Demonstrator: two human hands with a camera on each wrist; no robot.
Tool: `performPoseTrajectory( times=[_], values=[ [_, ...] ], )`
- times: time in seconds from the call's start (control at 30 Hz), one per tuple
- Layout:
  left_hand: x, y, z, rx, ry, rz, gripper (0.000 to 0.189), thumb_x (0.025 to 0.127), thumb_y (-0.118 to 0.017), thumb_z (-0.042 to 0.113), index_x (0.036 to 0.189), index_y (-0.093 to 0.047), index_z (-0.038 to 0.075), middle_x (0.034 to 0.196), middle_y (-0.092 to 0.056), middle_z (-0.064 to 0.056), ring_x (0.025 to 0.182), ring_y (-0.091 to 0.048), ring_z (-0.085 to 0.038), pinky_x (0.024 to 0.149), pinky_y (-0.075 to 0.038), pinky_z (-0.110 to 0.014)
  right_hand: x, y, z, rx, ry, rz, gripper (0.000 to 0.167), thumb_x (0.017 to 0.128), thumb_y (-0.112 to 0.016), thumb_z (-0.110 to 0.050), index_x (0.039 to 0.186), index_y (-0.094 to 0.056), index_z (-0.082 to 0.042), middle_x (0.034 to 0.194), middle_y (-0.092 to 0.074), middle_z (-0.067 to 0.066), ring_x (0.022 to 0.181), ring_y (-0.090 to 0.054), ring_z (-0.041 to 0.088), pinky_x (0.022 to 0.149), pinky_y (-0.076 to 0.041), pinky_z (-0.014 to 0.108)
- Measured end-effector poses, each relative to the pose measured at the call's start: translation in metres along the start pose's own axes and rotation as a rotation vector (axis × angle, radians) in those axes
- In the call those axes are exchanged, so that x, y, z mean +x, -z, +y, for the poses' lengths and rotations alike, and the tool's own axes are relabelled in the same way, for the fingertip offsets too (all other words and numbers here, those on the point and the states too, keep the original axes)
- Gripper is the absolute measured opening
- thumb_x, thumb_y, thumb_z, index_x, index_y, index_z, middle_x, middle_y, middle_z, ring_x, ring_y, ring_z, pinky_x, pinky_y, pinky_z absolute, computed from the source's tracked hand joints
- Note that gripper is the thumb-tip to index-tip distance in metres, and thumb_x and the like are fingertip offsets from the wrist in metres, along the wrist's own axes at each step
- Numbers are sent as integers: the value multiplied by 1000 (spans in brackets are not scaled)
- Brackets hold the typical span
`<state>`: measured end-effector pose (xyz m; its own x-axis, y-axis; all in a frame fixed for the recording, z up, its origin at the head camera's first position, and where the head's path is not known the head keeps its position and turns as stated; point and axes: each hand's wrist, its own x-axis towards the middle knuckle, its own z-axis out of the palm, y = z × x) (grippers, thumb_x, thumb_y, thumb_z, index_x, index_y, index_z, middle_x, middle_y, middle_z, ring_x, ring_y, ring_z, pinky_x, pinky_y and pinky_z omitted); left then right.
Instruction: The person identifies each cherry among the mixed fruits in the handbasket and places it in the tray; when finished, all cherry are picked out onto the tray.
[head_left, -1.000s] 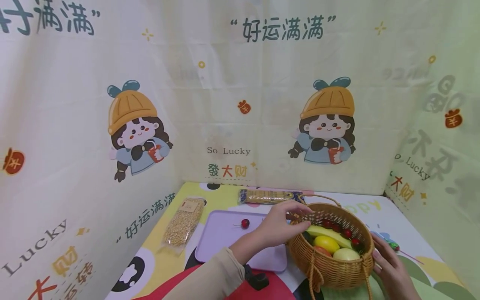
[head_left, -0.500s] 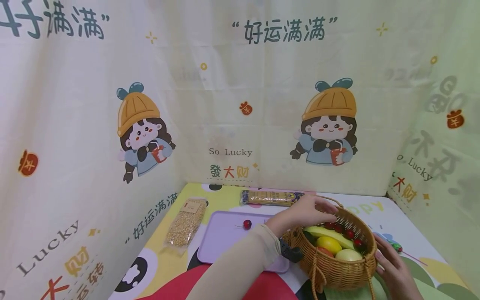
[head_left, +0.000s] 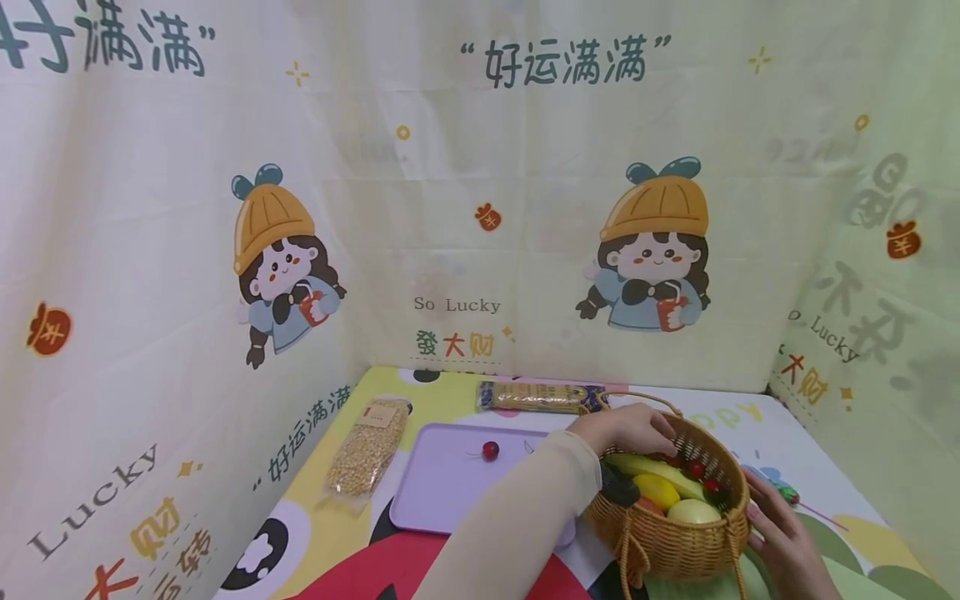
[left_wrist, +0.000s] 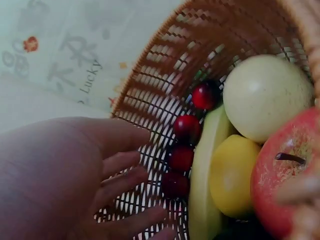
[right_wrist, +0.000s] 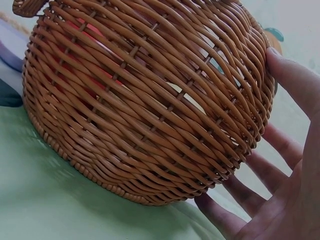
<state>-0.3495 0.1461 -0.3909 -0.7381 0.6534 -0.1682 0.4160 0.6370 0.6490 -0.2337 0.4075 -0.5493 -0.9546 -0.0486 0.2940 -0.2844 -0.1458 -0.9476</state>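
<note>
A round wicker basket [head_left: 675, 542] stands at the right of the table. My left hand [head_left: 628, 427] reaches over its far left rim, fingers pointing down inside. In the left wrist view those fingers are loosely bent beside several dark red cherries [left_wrist: 187, 128]; nothing shows between them. Also in the basket lie a banana [left_wrist: 212, 135], a lemon [left_wrist: 232, 175], a red apple [left_wrist: 270, 185] and a pale round fruit [left_wrist: 267, 97]. My right hand [head_left: 783, 529] rests against the basket's right side, thumb and fingers spread along the weave [right_wrist: 165, 115].
Left of the basket lies a lilac tray [head_left: 431, 483] bearing a stemmed cherry [head_left: 490, 451]. A clear bag of pale yellow grains [head_left: 367, 450] lies further left. At the back is a packet of noodle-like sticks [head_left: 536, 395]. Printed cloth walls [head_left: 540, 208] enclose the table.
My left hand has moved right from the basket's left rim and then lowered into the basket towards the cherries. My right hand has stayed at the basket's side.
</note>
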Motion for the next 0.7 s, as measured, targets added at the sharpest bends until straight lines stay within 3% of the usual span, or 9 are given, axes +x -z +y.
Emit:
performPoseTrajectory(
  times=[0.1, 0.3, 0.5, 0.6, 0.7],
  values=[
    [6, -4, 1, 89, -7, -32, 41, 108, -68, 35, 148, -72, 28, 150, -68, 20, 134, -63, 1, 107, -51, -18, 0, 1, 0, -13, -12, 9, 54, 118, -39, -5, 155, -54, -42, 141, -62, -35, 122, -63, -14, 87, -63, 23],
    [12, -15, 0, 116, 64, -89, 43, 109, -68, 36, 151, -68, 33, 152, -65, 22, 135, -62, 2, 109, -52, -21, 0, -1, 1, -28, -23, 25, 53, 119, -40, -6, 155, -54, -42, 140, -61, -36, 121, -62, -14, 85, -63, 24],
    [16, -22, -5, 146, 76, -72, 40, 111, -65, 35, 151, -68, 33, 153, -64, 22, 140, -60, 1, 112, -52, -22, 0, -3, 2, -32, -33, 8, 53, 119, -39, -7, 161, -49, -39, 142, -59, -37, 123, -61, -15, 86, -63, 24],
    [17, -23, -6, 138, 39, -60, 37, 111, -66, 28, 148, -71, 30, 149, -68, 19, 134, -64, 1, 104, -55, -20, 0, -1, 1, -37, -44, 11, 54, 120, -39, -9, 163, -47, -39, 142, -57, -38, 122, -60, -16, 86, -63, 24],
    [18, -23, -4, 116, 31, -41, 29, 109, -69, 19, 134, -81, 27, 134, -75, 18, 113, -68, 1, 88, -56, -20, 0, 2, -1, -36, -58, 15, 53, 120, -39, -10, 162, -47, -41, 141, -57, -39, 121, -60, -16, 86, -63, 24]
  ],
)
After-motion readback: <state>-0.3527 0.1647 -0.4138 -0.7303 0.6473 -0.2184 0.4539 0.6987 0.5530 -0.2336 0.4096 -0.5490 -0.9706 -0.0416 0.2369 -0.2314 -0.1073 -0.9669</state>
